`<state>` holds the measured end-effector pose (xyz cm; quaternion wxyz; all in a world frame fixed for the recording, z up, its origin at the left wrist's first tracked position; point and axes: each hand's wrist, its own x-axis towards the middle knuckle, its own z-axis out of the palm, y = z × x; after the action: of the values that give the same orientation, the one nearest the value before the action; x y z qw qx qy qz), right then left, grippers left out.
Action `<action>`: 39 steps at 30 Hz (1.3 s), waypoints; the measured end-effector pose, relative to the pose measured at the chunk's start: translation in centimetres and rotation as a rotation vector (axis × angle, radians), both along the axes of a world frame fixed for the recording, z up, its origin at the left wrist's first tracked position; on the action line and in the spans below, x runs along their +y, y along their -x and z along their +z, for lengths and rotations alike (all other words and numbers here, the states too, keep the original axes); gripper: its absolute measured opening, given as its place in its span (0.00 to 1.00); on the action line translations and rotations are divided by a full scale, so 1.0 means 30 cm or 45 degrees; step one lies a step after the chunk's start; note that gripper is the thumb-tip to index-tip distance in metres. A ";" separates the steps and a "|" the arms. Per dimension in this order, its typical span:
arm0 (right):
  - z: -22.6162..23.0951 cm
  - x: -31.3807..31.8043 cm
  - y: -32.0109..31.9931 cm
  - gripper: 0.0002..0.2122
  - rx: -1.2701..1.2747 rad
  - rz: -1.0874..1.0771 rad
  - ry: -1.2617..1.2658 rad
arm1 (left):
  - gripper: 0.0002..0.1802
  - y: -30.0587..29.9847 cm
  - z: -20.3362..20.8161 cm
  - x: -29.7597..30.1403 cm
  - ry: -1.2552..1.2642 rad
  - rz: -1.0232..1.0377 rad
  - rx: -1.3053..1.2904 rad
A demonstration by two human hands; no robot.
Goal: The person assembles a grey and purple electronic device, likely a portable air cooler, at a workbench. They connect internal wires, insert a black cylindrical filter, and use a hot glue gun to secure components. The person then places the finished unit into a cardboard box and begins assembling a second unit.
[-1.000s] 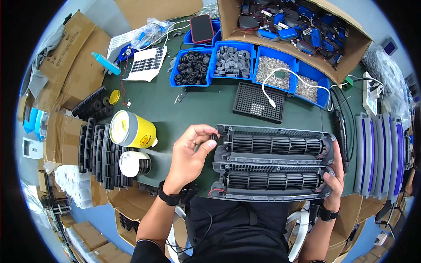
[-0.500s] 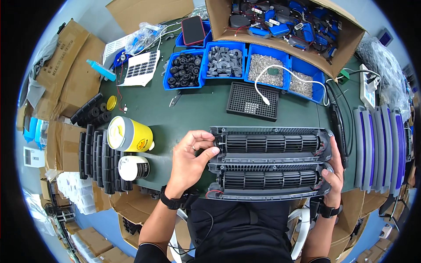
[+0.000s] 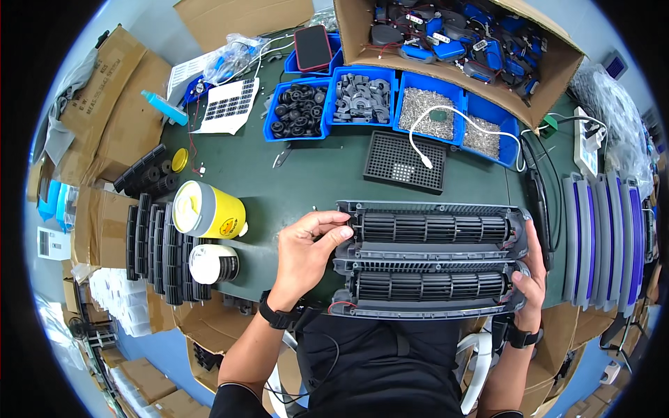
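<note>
**Left fingertips at the far housing's end, right hand bracing the pair**

From where I watch, the pair of grey housings lies side by side at the near side of the green table, reaching over its near edge; I cannot tell how much weight the table bears. The far housing cradles a black finned roller, the near housing another like it.

I see the left hand half curled, thumb and forefinger drawn close at the far housing's left end. Whether a small part sits between them, I cannot tell. The right hand is partly open around both right ends, fingers on the far housing, thumb on the near one.

What worries me most is that left end: if the fingertips push off-axis, the roller could sit crooked or rub. Only the right hand steadies the two housings, so a hard push could slide them apart or tip the near one towards the lap. The red wire at the near left corner could get pinched if the housings shift.

Farther out, a white cable droops over the black perforated tray and could snag a reaching sleeve. To the left, the yellow cup stands well apart; a wide elbow swing might knock it.
</note>
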<state>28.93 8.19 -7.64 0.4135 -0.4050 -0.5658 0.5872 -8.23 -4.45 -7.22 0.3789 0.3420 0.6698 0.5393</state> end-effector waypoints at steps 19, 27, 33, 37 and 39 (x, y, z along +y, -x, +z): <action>0.022 -0.009 0.023 0.51 0.003 -0.017 0.023 | 0.12 0.019 -0.026 -0.012 -0.117 -0.072 -0.078; 0.029 -0.015 0.024 0.51 0.008 -0.015 0.062 | 0.17 0.014 -0.023 -0.002 -0.096 -0.081 -0.104; 0.021 -0.014 0.020 0.51 0.010 -0.007 0.034 | 0.16 0.010 -0.029 -0.003 -0.166 -0.069 -0.193; 0.013 -0.011 0.014 0.51 0.038 0.006 0.040 | 0.15 0.007 -0.019 0.006 -0.088 -0.029 -0.162; 0.014 -0.011 0.014 0.50 0.048 0.017 0.049 | 0.15 0.008 -0.020 0.006 -0.077 -0.035 -0.207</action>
<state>28.50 7.84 -7.22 0.4125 -0.3980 -0.5491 0.6082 -8.48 -4.28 -7.83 0.4290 0.3176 0.6154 0.5800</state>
